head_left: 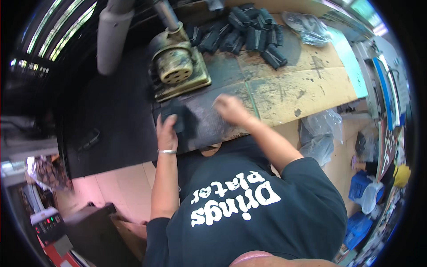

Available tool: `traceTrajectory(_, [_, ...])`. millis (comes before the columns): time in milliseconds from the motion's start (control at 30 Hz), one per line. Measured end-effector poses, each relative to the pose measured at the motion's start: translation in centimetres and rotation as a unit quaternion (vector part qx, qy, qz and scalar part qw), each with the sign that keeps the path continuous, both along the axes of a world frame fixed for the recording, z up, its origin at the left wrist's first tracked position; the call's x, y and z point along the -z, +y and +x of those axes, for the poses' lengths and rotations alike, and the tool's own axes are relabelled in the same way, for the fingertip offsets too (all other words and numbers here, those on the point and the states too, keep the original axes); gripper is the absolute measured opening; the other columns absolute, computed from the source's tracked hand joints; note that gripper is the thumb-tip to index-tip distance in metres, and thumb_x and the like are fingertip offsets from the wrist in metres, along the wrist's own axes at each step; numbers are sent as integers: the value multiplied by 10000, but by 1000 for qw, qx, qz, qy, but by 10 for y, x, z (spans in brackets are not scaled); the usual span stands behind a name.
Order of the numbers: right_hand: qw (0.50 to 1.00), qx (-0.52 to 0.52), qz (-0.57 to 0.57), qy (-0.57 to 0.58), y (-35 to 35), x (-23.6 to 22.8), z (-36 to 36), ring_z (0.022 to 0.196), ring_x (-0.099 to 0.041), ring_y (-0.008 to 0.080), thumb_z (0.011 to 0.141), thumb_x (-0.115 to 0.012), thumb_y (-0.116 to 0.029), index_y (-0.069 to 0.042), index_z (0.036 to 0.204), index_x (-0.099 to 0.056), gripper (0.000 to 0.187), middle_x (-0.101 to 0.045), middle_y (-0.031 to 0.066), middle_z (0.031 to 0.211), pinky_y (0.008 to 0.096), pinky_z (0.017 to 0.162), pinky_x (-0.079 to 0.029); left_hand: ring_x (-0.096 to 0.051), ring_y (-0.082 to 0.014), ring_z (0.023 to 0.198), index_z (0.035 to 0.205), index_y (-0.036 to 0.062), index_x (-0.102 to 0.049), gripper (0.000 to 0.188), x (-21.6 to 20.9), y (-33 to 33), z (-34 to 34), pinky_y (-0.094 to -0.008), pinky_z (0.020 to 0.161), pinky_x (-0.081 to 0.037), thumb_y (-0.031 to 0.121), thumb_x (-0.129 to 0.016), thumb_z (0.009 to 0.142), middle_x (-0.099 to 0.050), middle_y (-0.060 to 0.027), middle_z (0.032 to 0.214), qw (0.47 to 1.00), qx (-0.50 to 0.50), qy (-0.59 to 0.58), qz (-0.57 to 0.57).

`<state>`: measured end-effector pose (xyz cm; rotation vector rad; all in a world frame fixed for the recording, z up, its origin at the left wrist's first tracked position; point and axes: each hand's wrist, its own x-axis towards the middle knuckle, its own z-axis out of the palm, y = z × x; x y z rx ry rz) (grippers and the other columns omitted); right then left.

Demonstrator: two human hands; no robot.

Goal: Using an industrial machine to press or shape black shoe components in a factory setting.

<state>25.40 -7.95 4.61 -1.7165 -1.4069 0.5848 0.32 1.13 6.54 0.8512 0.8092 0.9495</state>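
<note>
My left hand (167, 131) is closed around a dark block-like bundle (179, 116) at the table's front edge, thumb across its near side. Smeared by motion, my right hand (231, 109) hovers to the right of that bundle, fingers curled together. Something thin and pale seems to show at its fingertips, too small to name. Behind both hands, a worn machine (175, 66) with a round perforated end rests on a square base. Beyond it lies a pile of black bundles (255, 39), several with thin light bands around them.
Stained cardboard (307, 84) covers the table's right part; its left part is black (111, 129). A grey pipe (113, 40) hangs at the upper left. Clear plastic bags lie at the back right (309, 27) and below the right edge (321, 133). Blue baskets (362, 187) stand farther right.
</note>
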Motion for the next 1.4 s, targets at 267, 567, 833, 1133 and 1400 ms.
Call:
traceTrajectory(267, [986, -54, -1, -156, 33, -34, 75, 1312, -455, 390, 861, -577, -78, -7, 1367, -501, 517, -503, 235, 1392, 433, 1106, -370, -543, -362, 1167, 1337, 38, -413, 935, 6, -8, 27, -423, 1014, -438, 269, -903, 575, -544, -198, 1239, 813, 145, 411, 386])
traceTrajectory(567, [969, -224, -32, -101, 50, -1, -22, 1047, -613, 390, 883, -580, -100, 17, 1119, -664, 276, -662, 220, 1094, 439, 926, -488, -466, -398, 1260, 1410, 26, -356, 1034, 31, -15, 28, -445, 1082, -385, 272, -893, 562, -475, -222, 1343, 817, 176, 375, 401])
traceTrajectory(833, [979, -184, -48, -68, 52, -3, -14, 950, -642, 384, 830, -687, -137, -6, 975, -712, 197, -690, 194, 941, 422, 838, -509, -431, -395, 1315, 1444, -12, -333, 1089, 42, -18, 23, -440, 1118, -357, 263, -904, 558, -443, -239, 1394, 827, 146, 357, 409])
traceTrajectory(1133, [925, 82, -168, 331, 45, -19, 9, 663, -604, 99, 913, -628, -116, 7, 1188, -642, 301, -675, 56, 911, 259, 648, -514, -463, -351, 1285, 1301, 46, -456, 890, 29, -23, 18, -458, 1090, -370, 191, -883, 534, -513, -160, 1319, 777, 118, 351, 509])
traceTrajectory(1400, [867, -53, -124, 479, 42, -59, 5, 920, -707, 202, 905, -579, -25, 30, 1329, -553, 428, -695, 126, 1053, 292, 828, -570, -465, -327, 1287, 1299, 68, -460, 961, 26, -34, 18, -473, 1084, -373, 112, -875, 434, -526, -112, 1313, 724, 102, 345, 589])
